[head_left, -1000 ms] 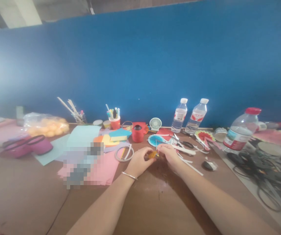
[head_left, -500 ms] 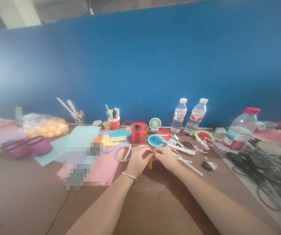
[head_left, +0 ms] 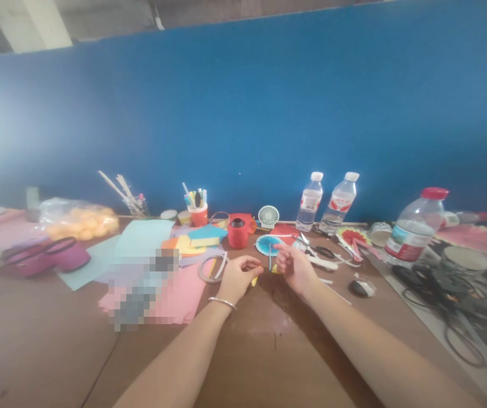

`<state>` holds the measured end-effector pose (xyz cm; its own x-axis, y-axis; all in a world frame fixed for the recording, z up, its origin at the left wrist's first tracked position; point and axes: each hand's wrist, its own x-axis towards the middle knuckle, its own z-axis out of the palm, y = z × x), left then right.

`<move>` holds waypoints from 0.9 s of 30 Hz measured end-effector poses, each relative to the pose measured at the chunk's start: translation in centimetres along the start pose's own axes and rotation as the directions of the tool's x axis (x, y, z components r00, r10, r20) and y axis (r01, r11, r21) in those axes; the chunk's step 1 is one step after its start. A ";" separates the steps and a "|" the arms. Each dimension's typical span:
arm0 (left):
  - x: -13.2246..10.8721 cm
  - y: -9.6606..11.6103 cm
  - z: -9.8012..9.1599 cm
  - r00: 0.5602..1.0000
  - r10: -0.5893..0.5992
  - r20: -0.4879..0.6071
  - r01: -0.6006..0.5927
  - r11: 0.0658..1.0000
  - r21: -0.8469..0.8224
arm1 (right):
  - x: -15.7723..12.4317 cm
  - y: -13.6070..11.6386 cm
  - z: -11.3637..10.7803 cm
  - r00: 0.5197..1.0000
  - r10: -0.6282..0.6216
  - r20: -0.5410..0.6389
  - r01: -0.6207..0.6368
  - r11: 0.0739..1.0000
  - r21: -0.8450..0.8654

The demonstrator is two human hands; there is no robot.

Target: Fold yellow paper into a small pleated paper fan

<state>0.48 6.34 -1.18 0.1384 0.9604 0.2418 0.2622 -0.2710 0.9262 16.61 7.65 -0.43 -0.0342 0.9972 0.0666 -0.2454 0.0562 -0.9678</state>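
Observation:
My left hand (head_left: 239, 277) is closed, thumb and fingers pinching a small yellow piece of paper (head_left: 256, 279) that is mostly hidden by the fingers. To its right, my right hand (head_left: 298, 270) has its fingers loosely curled and apart, with nothing visible in them. Beside its fingertips lies another yellow bit (head_left: 274, 268), too small to make out. Just beyond the hands is a round pleated blue paper fan (head_left: 264, 243). A thin blue strip (head_left: 269, 259) stretches from it toward me; whether it touches my right hand I cannot tell.
A red cup-like object (head_left: 238, 235), a tape roll (head_left: 209, 269) and coloured paper sheets (head_left: 184, 289) lie left of the hands. Scissors (head_left: 306, 241), a white-handled tool (head_left: 323, 262) and a mouse (head_left: 362, 288) are right. Water bottles (head_left: 310, 201) stand behind; black cables (head_left: 443, 294) lie far right.
My hands, which met at the fingertips, have come apart. The right hand has moved right and its fingers have loosened and turned up. The thin blue strip between them now shows.

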 end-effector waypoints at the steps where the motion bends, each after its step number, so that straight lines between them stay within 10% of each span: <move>1: 0.1 -0.3 0.0 1.000 -0.015 -0.012 0.014 1.000 -0.023 | 0.1 0.0 -0.1 0.997 -0.026 -0.067 0.027 0.999 0.020; 6: 0.3 -0.8 -0.1 0.996 -0.044 -0.079 0.036 0.995 -0.093 | -0.6 -0.1 0.2 0.825 -0.405 -0.394 0.256 0.890 -0.377; 11: 0.1 -0.1 -0.1 0.997 -0.009 -0.082 0.002 0.996 -0.091 | -2.1 0.2 1.7 0.986 -0.134 -0.104 0.086 0.925 -0.370; 27: -0.8 0.9 0.3 0.995 0.094 -0.035 -0.092 0.994 0.052 | -2.7 1.1 2.9 0.991 0.025 -0.131 -0.037 0.995 -0.094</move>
<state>0.92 5.34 -0.64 0.1286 0.9325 0.3375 0.2975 -0.3609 0.8839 13.57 4.88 -0.99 0.0873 0.9961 0.0103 -0.1516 0.0235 -0.9882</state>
